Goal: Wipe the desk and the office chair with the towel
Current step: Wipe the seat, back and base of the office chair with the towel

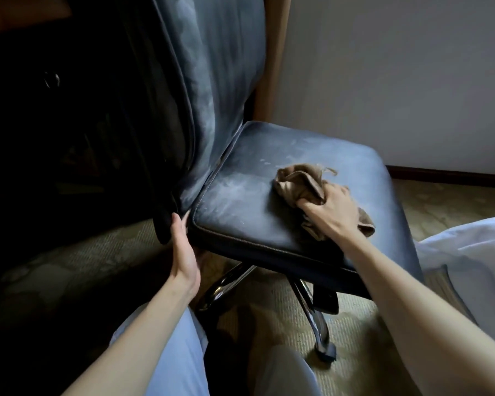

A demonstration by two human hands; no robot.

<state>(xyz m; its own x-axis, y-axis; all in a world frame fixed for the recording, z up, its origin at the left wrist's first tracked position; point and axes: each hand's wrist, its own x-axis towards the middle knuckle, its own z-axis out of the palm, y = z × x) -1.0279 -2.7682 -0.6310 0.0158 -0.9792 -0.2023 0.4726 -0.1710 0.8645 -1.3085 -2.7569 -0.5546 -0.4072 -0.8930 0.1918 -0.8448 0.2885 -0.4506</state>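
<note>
My right hand [332, 208] is clenched on the towel [295, 181], fingers curled into the brown cloth and pressing it down on the seat [240, 201] of the office chair [212, 81]. Most of the towel bunches out ahead of my knuckles toward the middle of the seat, its frayed edge pointing at the wall [383, 81]. A smaller fold sticks out from under my palm on the side nearest the white bedding [475, 252]. Pale dusty smears lie on the blue seat to the left of the towel and run up the backrest [220, 52].

My left hand [183, 252] grips the chair where the bottom of the backrest meets the seat's near corner. The thumb lies along the dark outer edge and the fingers go into the gap; how far they curl I cannot tell.

Under the seat, the chrome legs [229, 284] spread over the carpet [426, 207], one ending in a wheel [326, 352]. My light trousers [177, 352] fill the bottom of the view. Dark furniture [40, 110] stands to the left of the chair, too dim to make out.
</note>
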